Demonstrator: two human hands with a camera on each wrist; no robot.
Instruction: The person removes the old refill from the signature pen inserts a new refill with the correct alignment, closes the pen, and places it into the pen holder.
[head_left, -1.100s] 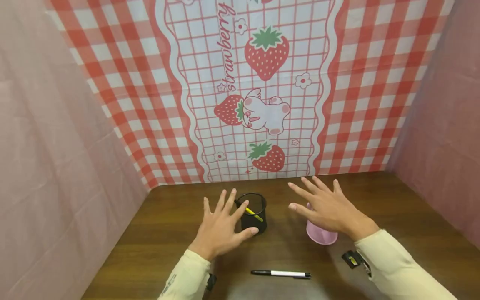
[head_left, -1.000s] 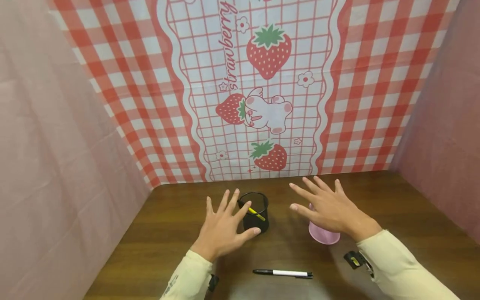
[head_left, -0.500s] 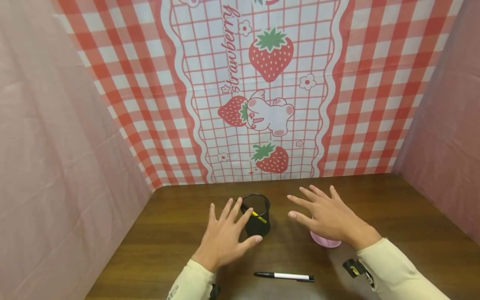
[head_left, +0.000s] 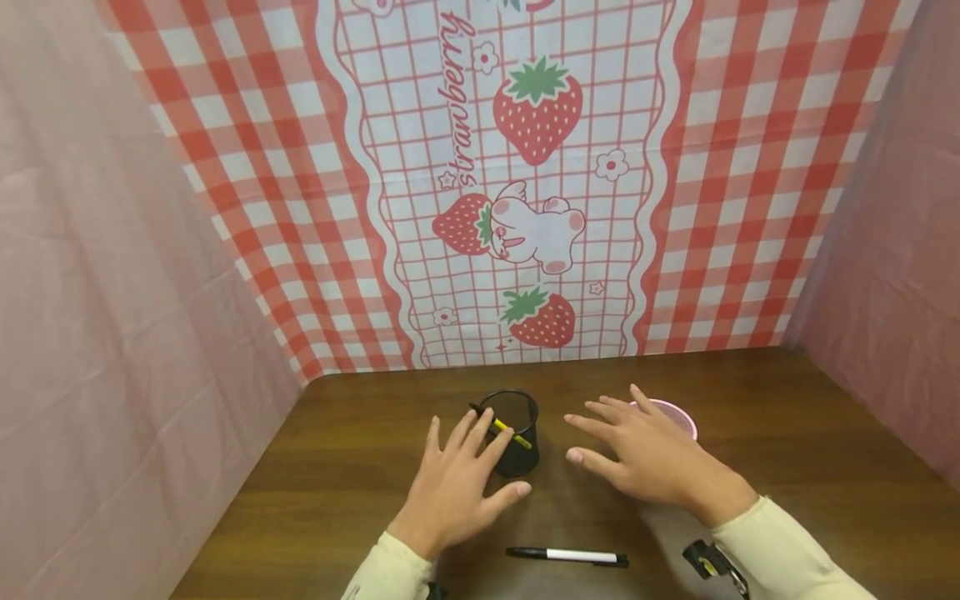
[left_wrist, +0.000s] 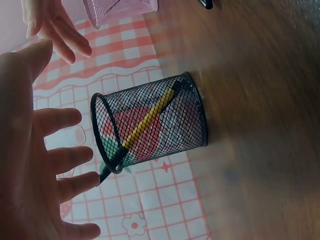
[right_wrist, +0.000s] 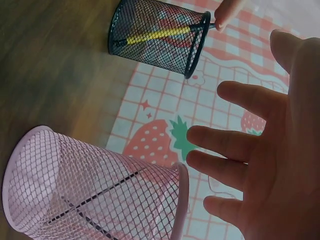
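A black mesh pen cup [head_left: 521, 457] stands upright on the table, and a yellow-barrelled pen [left_wrist: 150, 119] leans inside it with its dark tip above the rim. My left hand [head_left: 452, 492] hovers with spread fingers at the cup's near left, fingertips overlapping its rim in the head view. A pink mesh pen cup [right_wrist: 95, 182] stands to the right; dark thin lines show through its mesh. My right hand [head_left: 648, 458], fingers straight, hangs over its near side and hides most of it in the head view. Neither hand holds anything.
On the near table lies a white pen [head_left: 579, 556] with black ends, between the forearms. The brown wooden table [head_left: 337, 467] ends at a strawberry-print cloth [head_left: 525, 208] behind. Pink curtains [head_left: 135, 292] close off both sides. A dark wrist device [head_left: 708, 558] sits under the right sleeve.
Both hands have drifted down and towards me, still spread. The pink cup's rim now shows beyond the right hand, while its base is covered. Cups and white pen stay put.
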